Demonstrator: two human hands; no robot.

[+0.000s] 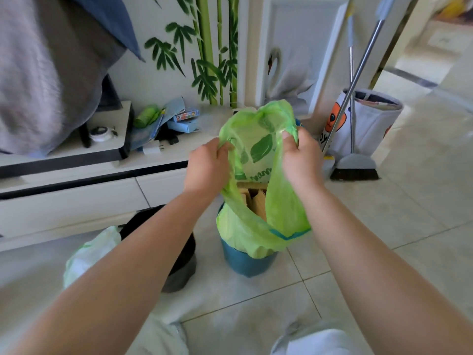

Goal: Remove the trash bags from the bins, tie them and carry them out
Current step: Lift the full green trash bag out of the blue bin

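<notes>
A green trash bag [279, 208] with a leaf print sits in a small blue bin [245, 263] on the tiled floor. Its top is pulled up above the rim. My left hand [207, 167] grips the bag's left handle and my right hand [302, 160] grips the right handle, both held up over the bin. Brown cardboard scraps [253, 198] show inside the bag. To the left stands a dark bin [181, 267], partly hidden by my left forearm, with a pale white-green bag [89, 254] lying beside it.
A low white cabinet [76, 201] runs along the left, its top cluttered with small boxes and a charger. A broom and dustpan [355, 165] lean at the right next to a fabric basket [368, 124]. Open tiled floor extends right.
</notes>
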